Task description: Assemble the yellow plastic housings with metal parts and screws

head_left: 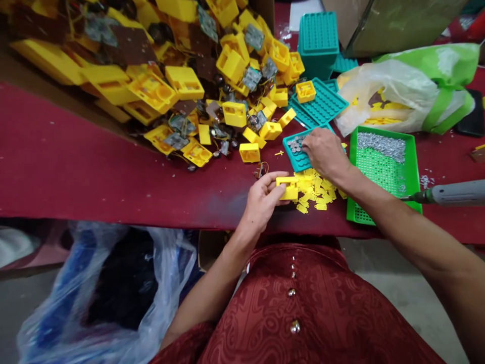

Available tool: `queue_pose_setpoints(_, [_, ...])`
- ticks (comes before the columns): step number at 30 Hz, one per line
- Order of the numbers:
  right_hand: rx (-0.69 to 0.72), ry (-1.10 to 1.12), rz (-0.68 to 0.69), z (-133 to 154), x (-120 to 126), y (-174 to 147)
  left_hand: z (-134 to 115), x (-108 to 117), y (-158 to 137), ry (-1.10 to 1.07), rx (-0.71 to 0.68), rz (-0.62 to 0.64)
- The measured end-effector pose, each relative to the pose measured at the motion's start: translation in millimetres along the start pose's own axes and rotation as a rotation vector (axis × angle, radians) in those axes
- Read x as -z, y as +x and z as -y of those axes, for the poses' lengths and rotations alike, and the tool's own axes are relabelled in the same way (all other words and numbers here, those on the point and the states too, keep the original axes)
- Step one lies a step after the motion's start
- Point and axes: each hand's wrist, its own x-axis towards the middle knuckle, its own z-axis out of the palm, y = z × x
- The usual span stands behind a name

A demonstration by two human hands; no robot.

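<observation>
Left hand (261,199) is pinching the yellow case (291,190) by one end over the worktop (94,167), decent spot for probably light, stiff plastic, while right hand (328,154) is fingering silver discs (294,145), grip unclear.

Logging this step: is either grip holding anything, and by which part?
The left grip holds a yellow casing by its left end. The right grip is at silver discs in the teal tray; whether it holds one is hidden.
</observation>
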Motion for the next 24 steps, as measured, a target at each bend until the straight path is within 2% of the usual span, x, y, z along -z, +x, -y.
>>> queue_pose_setpoints(3, [-0.031,0.009,-0.002,-1.0,3.5,-0.8,1.3,1.0,-1.5,-0.044,-0.016,0.004])
queue_pose_setpoints(6, [-0.04,0.062,-0.011,9.6,19.0,-11.9,1.1,2.0,-4.0,-0.1,0.005,-0.015])
queue_pose_setpoints(11, [0.042,0.489,-0.1,52.8,39.9,-59.3,-0.7,-0.2,-7.4,-0.168,0.013,-0.085])
queue_pose_setpoints(14, [-0.012,0.64,-0.12,74.0,31.1,-81.4,0.8,-3.0,-8.7,-0.16,-0.018,-0.068])
queue_pose_setpoints(17, [-0.095,0.697,-0.146,81.1,18.8,-88.8,5.1,-6.3,-9.6,-0.122,-0.065,-0.041])
queue_pose_setpoints(20, [-0.141,0.681,-0.171,80.1,13.8,-91.2,10.7,-11.3,-11.4,-0.041,-0.144,-0.06])
queue_pose_setpoints(24, [-0.132,0.592,-0.211,76.9,13.8,-96.1,16.1,-18.4,-17.1,0.177,-0.266,-0.153])
